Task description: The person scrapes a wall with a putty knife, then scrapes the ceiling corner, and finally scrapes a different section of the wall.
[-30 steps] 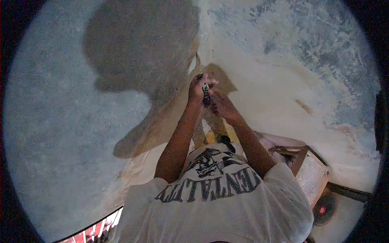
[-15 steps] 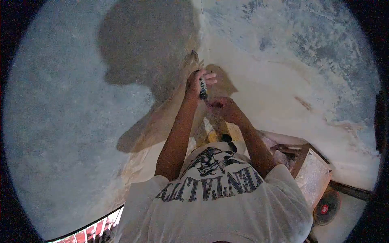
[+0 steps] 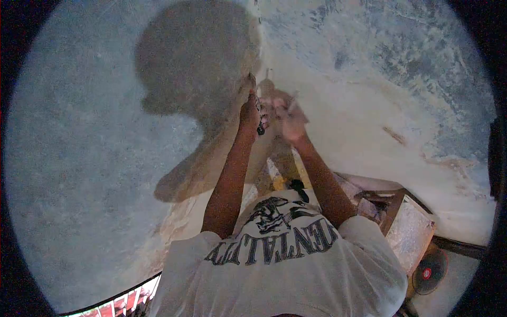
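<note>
My left hand (image 3: pixel 252 113) is raised before the wall corner, its fingers wrapped round a dark, patterned handle (image 3: pixel 260 128). A thin dark tip of something sticks up above that hand. Close on its right is my right hand (image 3: pixel 289 119), blurred by motion. Its fingers look bent near the upper part of the held object, and whether they grip anything cannot be made out.
Blue-grey wall (image 3: pixel 95 158) with my shadow fills the left; a pale, patchy wall (image 3: pixel 359 116) rises on the right. A wooden box-like piece (image 3: pixel 411 227) and a round fan-like object (image 3: pixel 429 272) stand at lower right. Bars show at lower left.
My right hand has moved up, from below the handle to beside my left hand. The left hand's fingers, partly spread before, now close round the handle.
</note>
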{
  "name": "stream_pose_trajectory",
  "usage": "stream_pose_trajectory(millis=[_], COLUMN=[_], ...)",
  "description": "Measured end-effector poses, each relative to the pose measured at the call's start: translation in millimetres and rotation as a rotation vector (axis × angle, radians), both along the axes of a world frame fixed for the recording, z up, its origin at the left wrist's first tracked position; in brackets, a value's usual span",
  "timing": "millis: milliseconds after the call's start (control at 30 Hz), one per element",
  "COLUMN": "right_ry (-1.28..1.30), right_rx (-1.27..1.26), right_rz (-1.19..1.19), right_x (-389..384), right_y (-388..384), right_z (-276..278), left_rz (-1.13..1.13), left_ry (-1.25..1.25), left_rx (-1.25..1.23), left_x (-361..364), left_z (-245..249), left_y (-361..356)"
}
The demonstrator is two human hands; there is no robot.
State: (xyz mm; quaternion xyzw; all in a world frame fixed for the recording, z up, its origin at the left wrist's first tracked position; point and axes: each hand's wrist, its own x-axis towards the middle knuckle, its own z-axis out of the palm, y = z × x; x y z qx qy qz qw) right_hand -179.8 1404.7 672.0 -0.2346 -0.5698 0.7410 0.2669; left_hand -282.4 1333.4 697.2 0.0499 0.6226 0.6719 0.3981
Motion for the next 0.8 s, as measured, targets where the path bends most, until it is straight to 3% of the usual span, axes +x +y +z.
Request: stream_pose_trajectory(millis=[67, 133, 167, 200, 300, 400, 467, 500, 600, 667, 767, 800], right_ry=[-0.160, -0.200, -0.213, -0.135, 0.055, 0.101, 0.046, 0.007, -0.114, -0.200, -0.101, -0.207], right_rx=[-0.036, 0.499, 0.768, 0.645, 0.370, 0.299, 0.279, 0.385, 0.585, 0.561, 0.344, 0.448], right_rz=[0.126, -0.032, -0.114, -0.082, -0.031, -0.046, -0.026, -0.043, -0.044, 0.019, -0.046, -0.008], right_x=[-26.9, -52.9, -64.1, -70.5, -86.9, -96.9, -85.1, -84.0, -84.8, -90.3, -89.7, -89.6], right_y=[0.9, -1.3, -2.5, -4.0, -4.6, -3.9, -6.5, -7.6, -4.4, 9.9, 6.3, 8.8], right_z=[6.9, -10.5, -14.4, -7.4, 0.4, -15.6, -3.2, 0.8, 5.2, -1.6, -19.1, -15.0], left_rz=[-0.124, -0.200, -0.212, -0.223, -0.409, -0.175, -0.112, -0.080, -0.083, -0.081, -0.057, -0.044], left_ry=[0.018, 0.298, 0.568, 0.837, 0.916, 0.404, 0.272, 0.219, 0.189, 0.210, 0.242, 0.248], left_rx=[0.018, -0.097, -0.220, -0.346, -0.535, -0.224, -0.165, -0.150, -0.102, -0.072, -0.088, -0.092], left_x=[-14.5, -39.2, -57.3, -60.0, -66.7, -51.6, -37.3, -32.3, -39.2, -49.0, -39.1, -34.3], left_z=[-19.2, -67.0, -101.8, -99.2, -87.5, -56.5, -36.5, -29.1, -31.2, -45.7, -41.1, -39.0], left_y=[-1.5, 6.2, 16.4, 20.4, 20.2, 10.2, 2.8, 0.9, 6.6, 15.6, 16.6, 16.1])
